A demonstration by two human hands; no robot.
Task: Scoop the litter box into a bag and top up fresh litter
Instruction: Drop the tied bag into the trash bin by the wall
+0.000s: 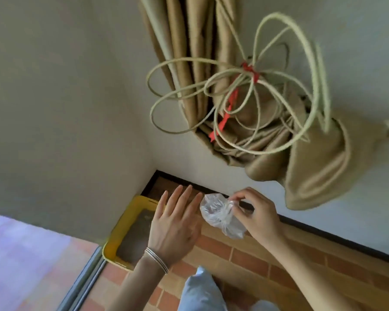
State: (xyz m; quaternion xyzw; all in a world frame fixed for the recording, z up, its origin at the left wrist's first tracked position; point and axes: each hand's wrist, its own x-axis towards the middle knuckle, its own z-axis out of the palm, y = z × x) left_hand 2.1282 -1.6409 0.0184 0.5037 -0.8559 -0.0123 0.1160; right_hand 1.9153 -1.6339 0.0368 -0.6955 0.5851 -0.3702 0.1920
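Your right hand [256,213] has the clear plastic bag [219,215] pinched between thumb and fingertips near its crumpled top, and the rest of the bag hangs bunched below the pinch. Your left hand [177,223] is flat and spread, fingers straight, holding nothing. It sits just beside the bag and above the near end of the yellow litter box [121,230].

The box is on the brick-pattern floor [245,254], tucked into the corner where the two walls meet, with grey litter [135,239] inside it.

The step here looks like opening the bag, so bring the left fingers to the rim and find the two layers of film. Rub them apart with thumb and forefinger instead of tugging, since thin plastic like this probably tears or clings. Once there is a mouth, slide the left hand inside and spread it wide, then fold the rim outward so it stays open.

Do this low and right over the box, so spills fall back into the litter. No scoop is in view. The pale blue shape [200,292] at the bottom edge may be the fresh litter sack, but the frame cuts it off.
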